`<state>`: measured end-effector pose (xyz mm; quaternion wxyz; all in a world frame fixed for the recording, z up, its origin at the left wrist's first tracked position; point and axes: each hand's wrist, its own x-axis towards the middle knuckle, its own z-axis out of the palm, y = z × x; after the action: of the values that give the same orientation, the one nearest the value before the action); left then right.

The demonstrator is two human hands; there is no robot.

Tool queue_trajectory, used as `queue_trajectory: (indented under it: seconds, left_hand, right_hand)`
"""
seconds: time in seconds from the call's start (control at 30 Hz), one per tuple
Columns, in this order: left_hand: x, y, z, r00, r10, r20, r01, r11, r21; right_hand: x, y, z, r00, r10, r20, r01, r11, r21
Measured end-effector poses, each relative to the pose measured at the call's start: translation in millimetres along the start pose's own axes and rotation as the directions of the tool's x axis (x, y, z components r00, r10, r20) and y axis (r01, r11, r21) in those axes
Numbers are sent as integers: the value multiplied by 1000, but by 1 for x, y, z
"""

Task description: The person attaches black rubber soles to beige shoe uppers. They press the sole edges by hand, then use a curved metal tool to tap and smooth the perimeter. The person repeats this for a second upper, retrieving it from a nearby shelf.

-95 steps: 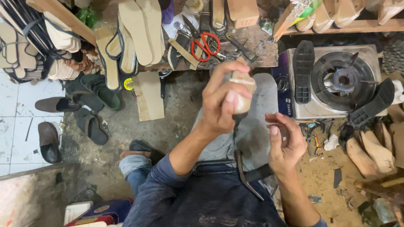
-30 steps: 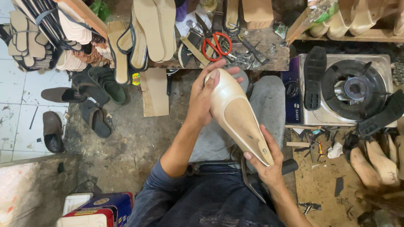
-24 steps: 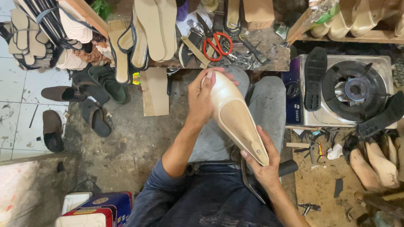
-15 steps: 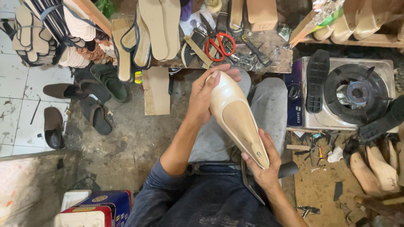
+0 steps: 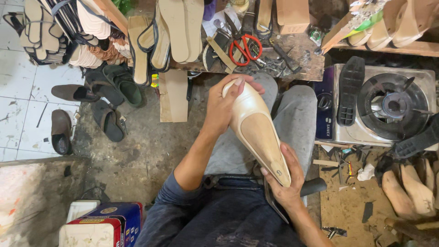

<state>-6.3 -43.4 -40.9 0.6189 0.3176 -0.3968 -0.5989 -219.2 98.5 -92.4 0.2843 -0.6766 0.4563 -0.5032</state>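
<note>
I hold a cream shoe upper stretched over a last [image 5: 256, 128], sole side up, above my lap. My left hand [image 5: 224, 105] wraps around its rounded far end, fingers curled over the top. At the near end my right hand [image 5: 286, 183] cups the narrow tip from underneath, thumb along the side. The tan insole panel faces me. A dark strap or tool lies under my right hand, partly hidden.
A low wooden bench [image 5: 292, 64] ahead carries red-handled scissors [image 5: 244, 45], tools and insoles [image 5: 180, 27]. A single-burner gas stove [image 5: 388, 105] with black soles on it stands at right. Sandals [image 5: 109, 121] lie on the floor at left; wooden lasts [image 5: 411, 192] at lower right.
Three seconds ago my left hand held the shoe end-on and the right hand was free; now both hands hold it lengthwise. Over the last second it has barely moved.
</note>
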Motion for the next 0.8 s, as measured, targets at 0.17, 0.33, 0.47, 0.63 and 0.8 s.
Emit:
queue_trajectory:
  seconds: [0.17,0.33,0.47,0.63,0.8]
  left_hand:
    - [-4,-4,7,996,-38,-86,42,998,37]
    - [-2,-27,11,959,130,-251,-88,981,172]
    - [3,-27,16,957,229,-180,-209,970,122]
    - [5,6,18,991,22,135,-4,991,-132]
    - [3,17,27,979,-31,200,64,984,-164]
  right_hand:
    - [6,-16,2,991,-124,-43,120,989,-88]
    - [8,-30,6,964,-263,-49,236,923,-304]
    - [6,-31,5,960,-274,-54,243,916,-320]
    - [0,-25,6,970,-205,-131,181,968,-172]
    - [-3,-23,7,982,-119,-148,106,990,-94]
